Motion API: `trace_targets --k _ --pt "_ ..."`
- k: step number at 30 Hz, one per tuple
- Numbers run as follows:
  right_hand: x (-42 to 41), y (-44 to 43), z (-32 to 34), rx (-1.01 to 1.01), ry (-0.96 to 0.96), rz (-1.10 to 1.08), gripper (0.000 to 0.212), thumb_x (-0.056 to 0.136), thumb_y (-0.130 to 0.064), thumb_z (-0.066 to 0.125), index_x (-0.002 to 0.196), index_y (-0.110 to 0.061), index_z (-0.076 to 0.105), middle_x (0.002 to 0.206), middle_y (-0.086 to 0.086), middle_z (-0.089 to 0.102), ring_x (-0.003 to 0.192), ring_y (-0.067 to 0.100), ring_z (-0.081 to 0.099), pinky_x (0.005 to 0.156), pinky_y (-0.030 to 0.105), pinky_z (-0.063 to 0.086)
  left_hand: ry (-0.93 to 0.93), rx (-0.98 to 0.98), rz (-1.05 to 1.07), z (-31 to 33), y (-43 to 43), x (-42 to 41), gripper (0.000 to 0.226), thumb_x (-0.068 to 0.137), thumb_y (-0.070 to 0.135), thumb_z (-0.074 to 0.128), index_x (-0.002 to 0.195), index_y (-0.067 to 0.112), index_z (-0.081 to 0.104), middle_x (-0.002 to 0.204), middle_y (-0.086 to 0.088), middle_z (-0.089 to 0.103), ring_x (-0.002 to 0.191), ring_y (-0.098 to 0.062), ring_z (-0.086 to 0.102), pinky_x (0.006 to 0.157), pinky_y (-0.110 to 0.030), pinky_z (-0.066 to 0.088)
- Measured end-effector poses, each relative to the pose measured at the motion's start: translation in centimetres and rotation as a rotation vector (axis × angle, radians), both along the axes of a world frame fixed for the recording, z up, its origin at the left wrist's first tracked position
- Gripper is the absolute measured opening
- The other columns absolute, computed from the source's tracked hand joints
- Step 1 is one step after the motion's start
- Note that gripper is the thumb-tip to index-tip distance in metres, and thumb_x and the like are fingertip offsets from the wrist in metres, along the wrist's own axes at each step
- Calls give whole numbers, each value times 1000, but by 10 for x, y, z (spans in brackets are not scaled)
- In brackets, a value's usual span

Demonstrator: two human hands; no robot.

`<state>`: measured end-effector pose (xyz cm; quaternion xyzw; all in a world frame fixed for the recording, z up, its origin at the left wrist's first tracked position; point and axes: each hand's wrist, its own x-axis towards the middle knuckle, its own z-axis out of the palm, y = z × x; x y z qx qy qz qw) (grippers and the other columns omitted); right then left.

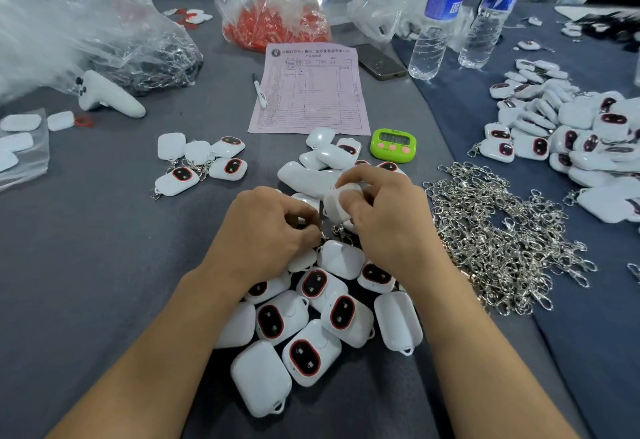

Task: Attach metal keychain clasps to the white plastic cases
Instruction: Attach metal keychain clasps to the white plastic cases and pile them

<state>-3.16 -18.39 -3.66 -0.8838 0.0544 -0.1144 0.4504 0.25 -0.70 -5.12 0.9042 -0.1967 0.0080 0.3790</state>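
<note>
Head view: right hand (384,220) grip clamped on white case (337,203), raised over worktop (104,265), prob. to expose its loop; left hand (266,230) grip pinches metal clasp (337,230) just below, ready to hook on.

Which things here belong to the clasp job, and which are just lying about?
Job: right hand holding a case; left hand pinching a clasp; case pile; clasp pile; clasped cases.
Lying about: timer, form, pen, phone, bottles, red bag, controller.
</note>
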Motion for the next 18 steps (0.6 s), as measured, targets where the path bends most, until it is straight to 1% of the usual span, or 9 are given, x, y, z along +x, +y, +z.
trace_targets --k 1,2,5,6,9,11,13,15,18 --pt "1 -1 0 38 1 -1 17 96 -18 59 91 -30 71 55 -11 57 53 8 51 61 30 53 9 -12 -1 0 0 0 9 64 39 68 68 42 75 55 23 60 55 5 56 54 -7 38" --pt "1 -1 1 61 8 11 17 97 -18 60 91 -30 71 54 -12 57 52 7 51 61 31 53 18 -20 -4 0 0 0 10 64 39 69 69 43 75 56 22 61 54 4 56 54 -7 38" --pt "0 -1 2 43 34 62 18 97 -18 61 90 -32 72 54 -12 55 51 5 48 51 21 42 28 -4 -21 0 2 1 12 64 40 68 73 45 75 60 18 63 56 -1 57 53 -9 38" --pt "0 -1 2 35 43 70 18 96 -18 62 90 -32 72 53 -12 54 50 5 48 49 19 38 25 4 -25 0 2 2 13 65 41 68 75 46 75 61 19 64 58 -2 58 53 -9 39" --pt "-1 -2 3 14 64 82 19 95 -18 62 90 -33 73 52 -11 53 50 5 47 47 16 36 18 26 -15 0 1 2 19 64 43 67 82 49 73 68 22 65 64 0 60 54 -10 39" --pt "-1 -2 4 5 72 88 19 95 -17 63 89 -32 73 53 -8 54 48 5 47 46 14 36 18 37 -11 0 1 2 19 66 43 69 83 50 73 67 20 65 67 0 60 54 -10 35" --pt "-2 -2 4 -5 75 96 18 94 -16 63 89 -31 73 53 -6 53 47 5 46 45 14 36 22 37 -13 0 1 2 16 70 38 75 82 48 74 64 16 64 67 0 59 55 -11 34" --pt "-2 0 5 -38 75 96 18 93 -16 63 89 -31 73 50 -6 51 48 5 47 46 14 35 32 44 -7 1 1 1 12 73 32 80 78 43 77 65 12 64 64 -3 58 57 -15 35" --pt "-3 2 4 -83 80 83 14 91 -20 64 91 -32 73 52 -5 53 51 7 49 47 15 35 45 52 25 3 -2 -2 9 73 30 81 75 38 80 67 8 65 62 -7 59 56 -18 38"
